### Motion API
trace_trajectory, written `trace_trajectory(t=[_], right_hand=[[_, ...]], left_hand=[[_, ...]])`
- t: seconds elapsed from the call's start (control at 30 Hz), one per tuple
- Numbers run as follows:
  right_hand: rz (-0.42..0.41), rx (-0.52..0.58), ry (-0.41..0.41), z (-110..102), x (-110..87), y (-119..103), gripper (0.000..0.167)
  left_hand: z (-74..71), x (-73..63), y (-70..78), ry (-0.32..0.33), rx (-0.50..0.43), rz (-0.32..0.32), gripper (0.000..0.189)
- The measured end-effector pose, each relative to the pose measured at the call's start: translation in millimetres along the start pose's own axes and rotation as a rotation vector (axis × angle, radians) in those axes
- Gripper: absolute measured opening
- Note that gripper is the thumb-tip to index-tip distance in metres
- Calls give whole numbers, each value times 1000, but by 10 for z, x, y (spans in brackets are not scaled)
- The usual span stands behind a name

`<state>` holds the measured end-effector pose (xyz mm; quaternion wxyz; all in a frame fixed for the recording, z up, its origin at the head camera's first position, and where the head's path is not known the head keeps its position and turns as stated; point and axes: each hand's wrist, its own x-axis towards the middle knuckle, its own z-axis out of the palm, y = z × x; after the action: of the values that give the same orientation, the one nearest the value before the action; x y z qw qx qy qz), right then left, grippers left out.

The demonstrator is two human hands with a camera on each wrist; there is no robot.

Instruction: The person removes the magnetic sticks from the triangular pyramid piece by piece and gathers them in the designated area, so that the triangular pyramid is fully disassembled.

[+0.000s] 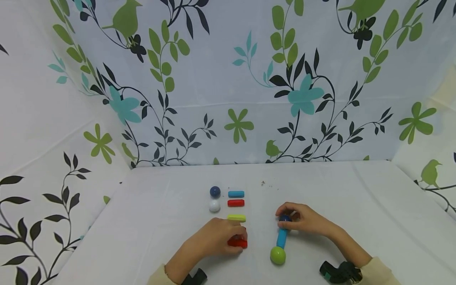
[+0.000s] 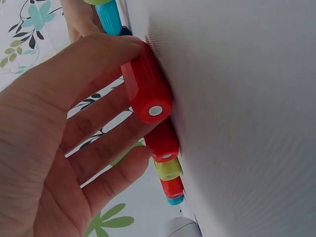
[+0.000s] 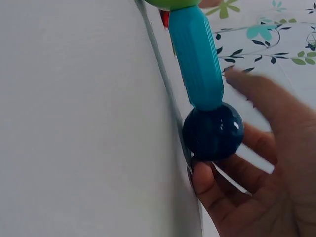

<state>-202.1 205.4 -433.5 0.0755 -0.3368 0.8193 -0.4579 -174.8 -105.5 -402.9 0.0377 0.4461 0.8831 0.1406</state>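
Note:
My left hand pinches a red building rod on the white table, thumb along one side; a silver disc shows in its end. Just beyond it in the left wrist view lies a second red rod, near the fingertips. My right hand has its fingers curled against a dark blue ball, the thumb blurred and apart from it. That ball meets one end of a light blue rod. At the rod's other end, nearest me, is a green ball.
Beyond my left hand lie a yellow-green rod, another red rod and a light blue rod. Left of these sit a dark blue ball and a white ball. A patterned cloth hangs behind the table.

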Motion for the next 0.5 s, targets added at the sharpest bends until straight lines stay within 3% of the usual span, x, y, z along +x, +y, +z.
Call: trace_trajectory(t=[0.13,0.23,0.37,0.5], right_hand=[[-4,23,-126,-37,-26,-18,34],[-58,39,-203,-53,-34,-17,34],[-132,50,-223,-47,-25,-1,28],[-157,44,-211,-34,-17,9,22]], left_hand=[[9,23,21,49,16,22,11],[17,48,48,93,14,39,10],[40,74,85,140,-4,57,13],[68,93,122,140,-59,45,18]])
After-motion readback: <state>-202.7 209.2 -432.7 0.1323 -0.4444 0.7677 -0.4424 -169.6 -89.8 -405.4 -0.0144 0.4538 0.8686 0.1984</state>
